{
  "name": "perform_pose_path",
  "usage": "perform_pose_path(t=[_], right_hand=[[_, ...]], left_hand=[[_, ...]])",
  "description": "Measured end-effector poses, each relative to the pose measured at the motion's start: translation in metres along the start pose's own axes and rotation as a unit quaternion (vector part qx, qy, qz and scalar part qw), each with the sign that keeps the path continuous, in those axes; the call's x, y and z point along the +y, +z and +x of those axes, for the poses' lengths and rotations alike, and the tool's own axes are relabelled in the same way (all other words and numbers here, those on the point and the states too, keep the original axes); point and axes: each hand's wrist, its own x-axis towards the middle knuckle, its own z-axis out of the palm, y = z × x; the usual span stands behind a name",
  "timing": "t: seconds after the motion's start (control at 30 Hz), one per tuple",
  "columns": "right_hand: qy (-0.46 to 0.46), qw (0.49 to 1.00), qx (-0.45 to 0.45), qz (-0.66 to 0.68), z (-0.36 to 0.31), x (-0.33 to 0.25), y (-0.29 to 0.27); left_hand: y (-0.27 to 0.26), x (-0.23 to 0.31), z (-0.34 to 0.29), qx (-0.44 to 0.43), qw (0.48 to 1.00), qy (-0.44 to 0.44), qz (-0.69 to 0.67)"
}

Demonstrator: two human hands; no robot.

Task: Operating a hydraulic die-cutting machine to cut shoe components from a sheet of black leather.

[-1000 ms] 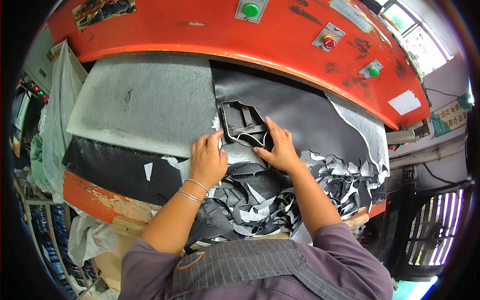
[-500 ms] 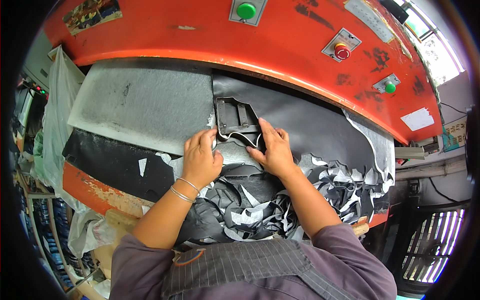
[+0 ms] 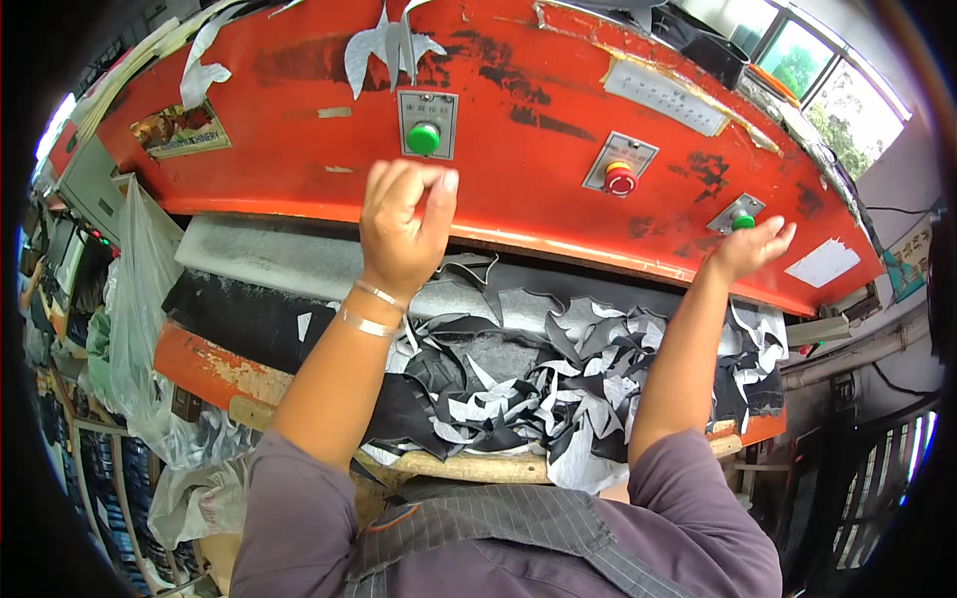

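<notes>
So the left hand is up just below one green button, fingers curled in, thumb sticking up. Can't tell how tight that grip is, the inside's hidden. The right hand has a loose, unclenched grip, fingers stretched out, right by the other green button (actually touching it? no clue). Both buttons sit on the red machine front, with black-and-white scraps heaped below.
</notes>
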Motion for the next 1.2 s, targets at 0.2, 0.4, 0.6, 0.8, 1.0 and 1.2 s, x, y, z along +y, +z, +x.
perform_pose_path(t=[0.2, 0.4, 0.6, 0.8, 1.0, 1.2], right_hand=[[-0.159, 0.954, -0.104, -0.232, -0.002, -0.027, -0.043], [-0.123, 0.554, -0.797, -0.207, -0.168, -0.163, -0.148], [-0.142, 0.579, -0.756, -0.271, -0.264, -0.168, -0.196], [-0.133, 0.581, -0.754, -0.276, -0.261, -0.168, -0.19], [-0.035, 0.379, -0.897, -0.227, -0.217, -0.168, -0.142], [-0.084, 0.561, -0.787, -0.244, -0.207, -0.075, 0.01]], left_hand=[[-0.031, 0.017, 0.004, -0.129, 0.99, 0.019, 0.055], [-0.1, 0.091, -0.137, -0.471, 0.868, -0.146, -0.062], [-0.11, 0.134, -0.207, -0.488, 0.869, -0.075, 0.027], [-0.1, 0.134, -0.209, -0.429, 0.899, -0.075, 0.049], [-0.109, 0.133, -0.18, -0.519, 0.844, -0.135, -0.009], [-0.097, 0.058, -0.115, -0.491, 0.765, -0.352, -0.223]])
